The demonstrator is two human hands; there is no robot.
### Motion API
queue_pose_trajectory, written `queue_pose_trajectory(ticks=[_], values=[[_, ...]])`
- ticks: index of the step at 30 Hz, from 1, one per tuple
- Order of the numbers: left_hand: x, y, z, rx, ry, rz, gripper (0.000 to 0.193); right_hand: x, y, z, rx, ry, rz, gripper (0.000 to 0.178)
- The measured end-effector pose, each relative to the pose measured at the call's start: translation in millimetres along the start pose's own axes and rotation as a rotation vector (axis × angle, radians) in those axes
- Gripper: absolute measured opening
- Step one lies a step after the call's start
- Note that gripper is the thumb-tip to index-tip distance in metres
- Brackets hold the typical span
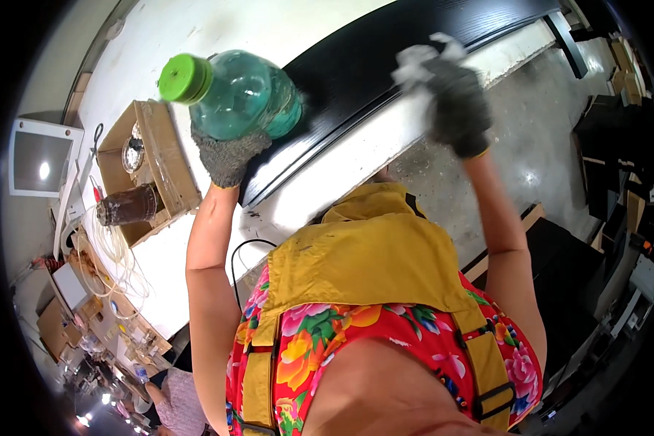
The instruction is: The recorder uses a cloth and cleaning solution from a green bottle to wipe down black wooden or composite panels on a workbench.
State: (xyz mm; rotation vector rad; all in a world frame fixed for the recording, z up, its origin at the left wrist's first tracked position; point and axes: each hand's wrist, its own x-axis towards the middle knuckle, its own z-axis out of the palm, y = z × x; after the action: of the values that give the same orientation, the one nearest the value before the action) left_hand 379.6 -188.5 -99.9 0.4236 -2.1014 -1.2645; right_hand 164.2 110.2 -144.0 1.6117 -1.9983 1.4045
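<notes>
A green-tinted plastic bottle [243, 94] with a bright green cap lies tilted in my left hand [229, 156], which wears a grey glove and grips it from below. Beneath it and to the right stretches a long black panel [356, 54] with a grooved edge, on a white table. My right hand [458, 109], in a dark grey glove and blurred by motion, is closed on a crumpled white cloth [421, 64] over the panel's near edge. Whether the cloth touches the panel I cannot tell. The bottle hides part of the panel's left end.
On the white table [156, 272] at left stands an open cardboard box [171, 156] with a brown-stained jar [129, 206] by it. Clear tubing [112, 251] coils nearby. Dark boards [559, 261] stand at right on the grey floor [443, 185]. Another person [182, 403] is at lower left.
</notes>
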Motion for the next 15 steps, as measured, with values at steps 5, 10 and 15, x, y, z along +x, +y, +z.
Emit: queue_pose_trajectory(ticks=[5, 10, 15], values=[[2.1, -2.8, -0.7, 0.131, -0.008, 0.028, 0.102, -5.0, -3.9, 5.2, -0.049, -0.008, 0.164, 0.03], [-0.3, -6.1, -3.1, -0.105, -0.041, 0.075, 0.09, -11.4, -113.8, 94.2, -0.489, -0.266, 0.0, 0.031], [2.7, -6.8, -3.0, -0.274, -0.145, 0.088, 0.093, 11.4, -42.8, 14.8, 0.249, -0.145, 0.271, 0.03]])
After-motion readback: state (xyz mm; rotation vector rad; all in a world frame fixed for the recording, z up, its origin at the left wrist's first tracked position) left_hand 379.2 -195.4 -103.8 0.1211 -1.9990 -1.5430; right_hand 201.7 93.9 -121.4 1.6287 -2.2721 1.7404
